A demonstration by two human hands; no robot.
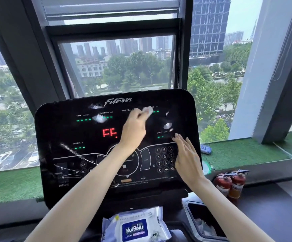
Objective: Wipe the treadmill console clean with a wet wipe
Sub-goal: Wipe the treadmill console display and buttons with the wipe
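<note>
Wiping under way. Left hand point(133, 130) pinches the wet wipe point(148, 110) in a closed grip against the console point(58, 130), upper middle. Right hand point(187, 158) flat, fingers spread, by the keypad point(165, 158). Smears point(99, 118) left of the wipe likely need passes next.

We note bright, overcast daylight entering through the window point(117, 67). Glare patches sit on the glossy console point(58, 130). Frame edges bow from wide-angle distortion; the left hand point(134, 126) is slightly motion-blurred.

Two hands point(134, 128) point(188, 159), one console point(58, 130), one wipe point(148, 110), one wipe pack point(134, 227), two fire extinguishers point(222, 185) point(236, 184).
</note>
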